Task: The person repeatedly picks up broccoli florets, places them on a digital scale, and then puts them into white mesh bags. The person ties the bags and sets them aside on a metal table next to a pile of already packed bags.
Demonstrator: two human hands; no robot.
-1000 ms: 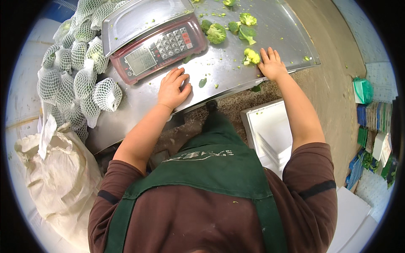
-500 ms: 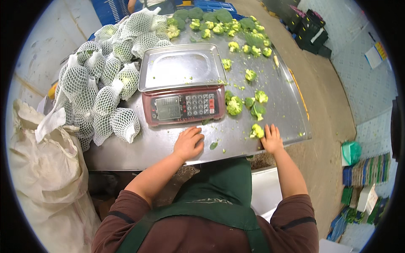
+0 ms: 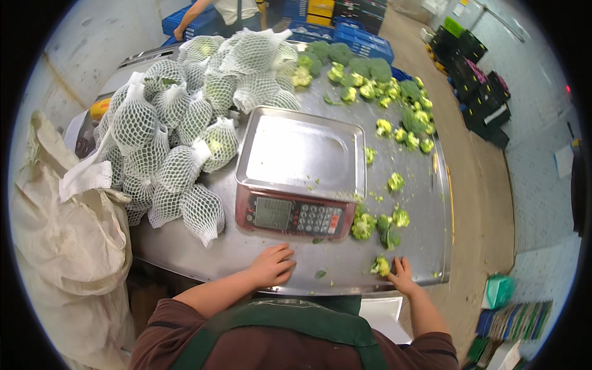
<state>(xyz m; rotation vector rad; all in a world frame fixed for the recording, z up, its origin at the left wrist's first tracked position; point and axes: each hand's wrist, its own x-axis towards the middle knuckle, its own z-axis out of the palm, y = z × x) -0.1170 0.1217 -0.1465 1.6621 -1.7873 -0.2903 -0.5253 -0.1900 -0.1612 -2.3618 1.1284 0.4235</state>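
My left hand (image 3: 272, 266) lies on the steel table (image 3: 185, 254) near its front edge, fingers stretched out and nothing in them. Just beyond it stands a red weighing scale (image 3: 290, 213) with a metal pan (image 3: 302, 151), which carries only a few green crumbs. At the right, my right hand (image 3: 403, 275) rests on the table, fingers apart. Its fingertips are right beside a small broccoli floret (image 3: 380, 266); I cannot tell whether they touch it. More florets (image 3: 364, 226) lie beyond that hand, next to the scale.
Broccoli heads in white foam nets (image 3: 179, 169) are piled left of the scale. Loose broccoli (image 3: 370, 68) covers the far right of the table. A white sack (image 3: 68, 246) stands at the left. Across the table, another person's arm (image 3: 192, 15) reaches over blue crates (image 3: 191, 23).
My view has tilted up, so the table sits lower in the picture and more of the far side shows, including the other person. Both hands stay at about the same places.
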